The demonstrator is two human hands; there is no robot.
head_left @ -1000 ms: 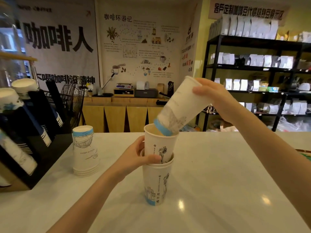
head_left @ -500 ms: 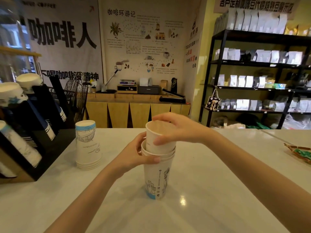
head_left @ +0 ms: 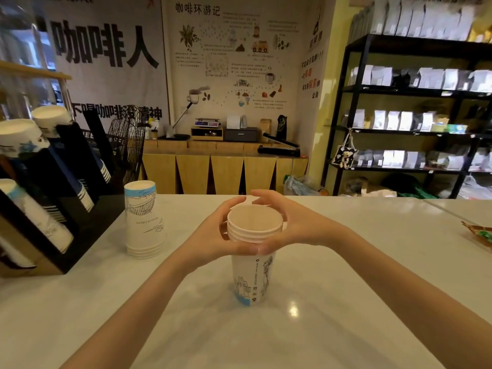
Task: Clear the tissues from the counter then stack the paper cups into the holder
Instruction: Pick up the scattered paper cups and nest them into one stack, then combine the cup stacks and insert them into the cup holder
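Tech A: Head view, status check. What changed vs. the frames 1 s and 0.5 s back?

Tech B: Third cup was tilted over the stack in the right hand, then pressed in from above. Now it sits nested; three rims show on the upright cup stack (head_left: 253, 251). Right hand (head_left: 290, 227) has left the top and moved to the side wall.

Tech A: Hand state?

Tech B: Left hand (head_left: 213, 235) and right hand both wrapped around the upper part of the stack, one per side, thumbs meeting at the front, fingertips (head_left: 241, 201) nearly meeting behind the rim. Closed grip, both on the same item.

Tech A: Stack location?

Tech B: Standing on the counter (head_left: 346, 302), centre, base apparently down. Well apart from the cup holder (head_left: 66, 230) at far left, which already carries slanted rows of cups.

Tech A: Other cups?

Tech B: Inverted cup stack (head_left: 145, 222) stands just beside the holder, untouched.

Tech A: Tissues?

Tech B: None visible on the counter; judge that step done. A wrapper-like item (head_left: 479, 234) at the right edge, ID unclear.

Tech A: Meaning for task?

Tech B: Nesting looks complete. Two-hand hold suggests lift and transfer to the holder comes next. Inverted stack also remains.
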